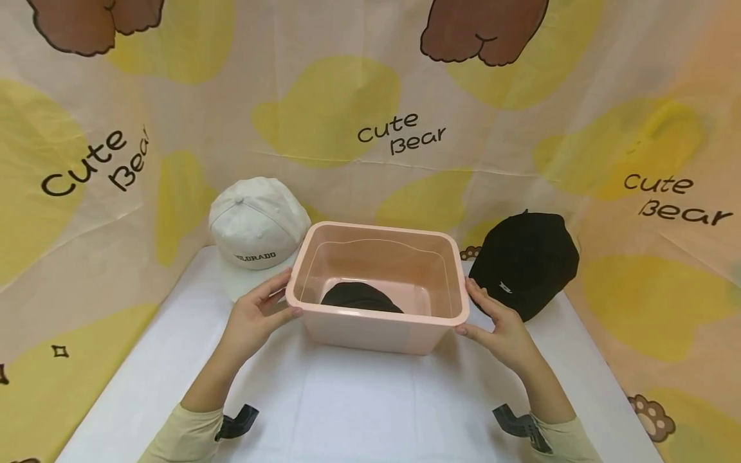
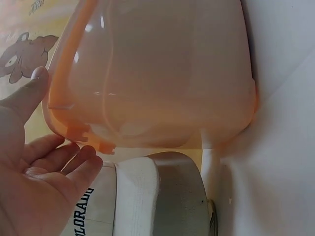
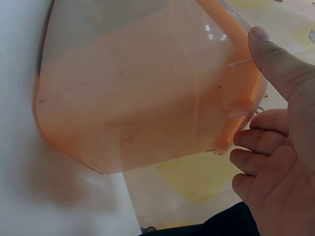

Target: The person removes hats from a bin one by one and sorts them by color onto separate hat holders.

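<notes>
A pale pink plastic storage bin (image 1: 359,331) with a rounded rim is between my two hands, its bottom edge close against the white cloth in both wrist views. Inside it lies a black cap (image 1: 359,296), partly hidden by the front wall. My left hand (image 1: 251,321) holds the bin's left end, thumb at the front corner and fingers under the rim. At the right end, my right hand (image 1: 506,331) grips the rim in the same way. The thumb (image 3: 270,54) presses the rim's top in the right wrist view, with the other fingers curled below it.
Left of the bin stands a white cap (image 1: 255,222) lettered COLORADO, its brim near my left hand. A second black cap (image 1: 527,263) sits just beyond my right hand. Behind the white-covered table (image 1: 359,411) hangs a patterned bear cloth (image 1: 324,109), which also encloses both sides.
</notes>
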Demonstrator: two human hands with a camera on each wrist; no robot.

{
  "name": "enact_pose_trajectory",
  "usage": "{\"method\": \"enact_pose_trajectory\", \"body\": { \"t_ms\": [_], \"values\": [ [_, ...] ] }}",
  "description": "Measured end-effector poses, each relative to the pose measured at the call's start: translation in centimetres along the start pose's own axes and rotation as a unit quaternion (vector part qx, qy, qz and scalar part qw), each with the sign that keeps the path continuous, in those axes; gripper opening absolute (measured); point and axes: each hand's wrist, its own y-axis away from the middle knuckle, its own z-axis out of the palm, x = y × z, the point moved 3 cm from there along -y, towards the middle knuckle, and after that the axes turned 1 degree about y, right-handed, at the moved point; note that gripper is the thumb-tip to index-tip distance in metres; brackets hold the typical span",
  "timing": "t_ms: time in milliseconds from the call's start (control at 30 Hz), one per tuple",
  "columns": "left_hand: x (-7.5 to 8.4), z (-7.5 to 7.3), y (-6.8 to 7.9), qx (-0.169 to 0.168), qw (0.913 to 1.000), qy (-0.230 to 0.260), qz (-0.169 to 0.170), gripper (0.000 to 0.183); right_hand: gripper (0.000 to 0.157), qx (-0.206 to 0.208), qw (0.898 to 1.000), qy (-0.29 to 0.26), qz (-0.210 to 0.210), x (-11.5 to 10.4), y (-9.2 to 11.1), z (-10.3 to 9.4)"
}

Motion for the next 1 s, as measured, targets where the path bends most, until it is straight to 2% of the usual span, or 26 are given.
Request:
{"method": "enact_pose_trajectory", "body": {
  "t_ms": [233,400,533,767,900,1000],
  "values": [
    [0.2,0.1,0.2,0.006,0.9999,-0.010,-0.004,0.074,0.084,0.001,1.000,-0.002,-0.013,-0.5,-0.2,-1.3],
    [0.2,0.2,0.4,0.013,0.9998,-0.015,-0.004,0.073,0.079,-0.014,0.999,-0.011,-0.048,-1.9,-1.4,-2.4],
    [0.1,0.2,0.6,0.019,0.9998,-0.009,-0.003,0.072,0.076,-0.042,0.997,-0.018,-0.063,-3.6,-3.2,-3.6],
    [-0.2,0.2,0.6,0.023,0.9997,0.009,-0.009,0.070,0.069,-0.099,0.992,-0.050,-0.060,-6.2,-7.3,-5.5],
    [-0.3,0.1,0.6,0.027,0.9994,0.019,-0.013,0.069,0.066,-0.140,0.987,-0.057,-0.050,-7.6,-9.6,-5.7],
    [-0.2,0.0,0.5,0.028,0.9993,0.019,-0.018,0.070,0.066,-0.176,0.982,-0.058,-0.040,-8.5,-11.1,-5.1]
  ]
}}
